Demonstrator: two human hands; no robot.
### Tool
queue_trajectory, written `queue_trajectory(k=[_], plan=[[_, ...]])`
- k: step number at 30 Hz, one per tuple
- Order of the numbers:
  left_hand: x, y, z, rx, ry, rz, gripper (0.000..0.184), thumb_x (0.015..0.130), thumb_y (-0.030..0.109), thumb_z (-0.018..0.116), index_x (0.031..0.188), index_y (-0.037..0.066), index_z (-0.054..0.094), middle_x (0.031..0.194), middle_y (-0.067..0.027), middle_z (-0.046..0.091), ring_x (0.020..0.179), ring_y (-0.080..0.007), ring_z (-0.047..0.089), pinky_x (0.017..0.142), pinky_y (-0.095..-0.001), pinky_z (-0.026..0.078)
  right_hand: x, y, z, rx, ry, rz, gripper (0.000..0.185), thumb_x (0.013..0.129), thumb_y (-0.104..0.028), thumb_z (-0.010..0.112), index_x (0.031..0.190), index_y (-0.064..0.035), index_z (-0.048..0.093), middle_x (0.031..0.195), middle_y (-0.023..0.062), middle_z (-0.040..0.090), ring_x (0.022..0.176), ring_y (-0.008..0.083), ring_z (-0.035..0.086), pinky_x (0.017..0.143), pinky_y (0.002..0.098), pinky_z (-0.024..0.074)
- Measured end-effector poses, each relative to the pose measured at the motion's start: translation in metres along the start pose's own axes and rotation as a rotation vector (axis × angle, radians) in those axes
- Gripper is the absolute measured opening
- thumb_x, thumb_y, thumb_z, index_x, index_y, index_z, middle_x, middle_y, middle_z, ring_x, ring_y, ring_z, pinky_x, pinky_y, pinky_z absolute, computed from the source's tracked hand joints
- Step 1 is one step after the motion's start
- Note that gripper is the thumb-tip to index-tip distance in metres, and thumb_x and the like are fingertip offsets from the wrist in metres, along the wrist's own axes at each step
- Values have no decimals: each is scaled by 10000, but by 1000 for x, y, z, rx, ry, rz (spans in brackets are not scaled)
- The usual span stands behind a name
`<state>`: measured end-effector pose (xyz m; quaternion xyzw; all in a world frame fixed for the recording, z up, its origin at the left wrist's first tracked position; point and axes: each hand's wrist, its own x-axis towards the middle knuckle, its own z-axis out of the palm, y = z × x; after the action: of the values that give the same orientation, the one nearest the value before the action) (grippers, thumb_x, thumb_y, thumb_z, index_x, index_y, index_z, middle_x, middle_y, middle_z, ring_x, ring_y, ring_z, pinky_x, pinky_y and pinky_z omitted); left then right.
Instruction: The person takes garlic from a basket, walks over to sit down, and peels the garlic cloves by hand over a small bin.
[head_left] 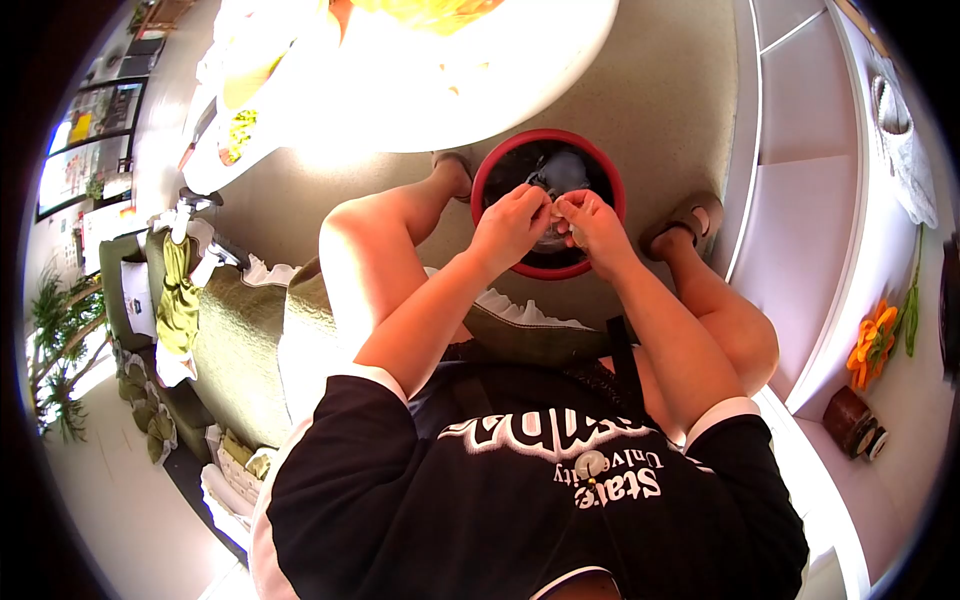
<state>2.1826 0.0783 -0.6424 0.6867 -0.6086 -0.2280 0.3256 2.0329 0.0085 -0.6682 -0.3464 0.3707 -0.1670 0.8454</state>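
Note:
Both of my hands meet over a round bin with a red rim (477, 190), which stands on the floor between my legs. My left hand (512, 226) is closed, its thumb and fingers pinched together near the bin's middle. Facing it, my right hand (592, 228) is also closed, with its fingertips against those of the left. Something small and pale seems to be between the fingertips, too small to name. Inside the bin are a dark lining and a bluish-grey crumpled item (563, 172). My hands cover part of the bin's contents.
A white table (540, 70), strongly overexposed, stands ahead with food-like orange and green items on it. To the left is a green sofa (235, 340). On the right, a white cabinet (805, 230) bears orange flowers (874, 340) and a brown jar (850, 420).

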Motion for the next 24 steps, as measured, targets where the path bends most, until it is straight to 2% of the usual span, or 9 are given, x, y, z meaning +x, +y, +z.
queue_trajectory(k=[10, 13, 16, 19, 20, 23, 24], plan=[[6, -5, -12, 70, 44, 40, 50, 830, 68, 563, 813, 36, 529, 789, -131, 548, 726, -320, 565, 641, -377, 464, -9, -17, 6, 196, -14, 121, 277, 868, -248, 616, 1053, -75, 504, 979, 40, 608, 829, 101, 579, 668, 233, 469], [8, -18, -9, 197, 112, 55, 69, 816, 96, 579, 813, 54, 525, 792, -117, 562, 736, -321, 575, 632, -390, 482, -3, -8, 3, 105, -55, 152, 295, 859, -244, 628, 1068, -84, 495, 984, 34, 609, 831, 93, 574, 666, 225, 466], [10, -30, -17, 237, 150, -97, 73, 827, 120, 569, 808, 54, 544, 802, -122, 574, 746, -330, 579, 652, -410, 482, -3, -6, 0, 51, -55, 134, 293, 852, -237, 637, 1068, -90, 504, 984, 23, 606, 835, 87, 568, 671, 225, 463], [2, -44, -16, 314, -97, -183, 90, 834, 145, 561, 810, 59, 576, 821, -124, 589, 773, -334, 583, 686, -431, 477, -3, -7, -1, 53, -55, 84, 278, 844, -215, 643, 1059, -86, 522, 978, 10, 603, 841, 85, 563, 684, 226, 463], [-1, -45, -15, 328, -166, -190, 111, 840, 161, 552, 854, 77, 623, 845, -123, 601, 824, -328, 591, 726, -425, 477, -3, -7, -1, 47, -53, 68, 272, 846, -207, 639, 1061, -82, 531, 978, 6, 601, 844, 85, 563, 688, 228, 464], [-5, -39, -11, 228, -146, -165, 129, 836, 143, 557, 923, 93, 638, 861, -136, 606, 840, -328, 591, 751, -395, 481, -4, -6, 0, 43, -41, 9, 260, 850, -184, 627, 1072, -72, 553, 980, -4, 596, 856, 83, 564, 701, 231, 465], [-3, -36, -9, 198, -115, -161, 146, 870, 172, 550, 935, 69, 630, 845, -94, 624, 797, -247, 619, 724, -335, 496, -3, -6, 0, 50, -42, -17, 260, 852, -177, 624, 1079, -70, 558, 981, -7, 595, 862, 82, 564, 707, 231, 464]])
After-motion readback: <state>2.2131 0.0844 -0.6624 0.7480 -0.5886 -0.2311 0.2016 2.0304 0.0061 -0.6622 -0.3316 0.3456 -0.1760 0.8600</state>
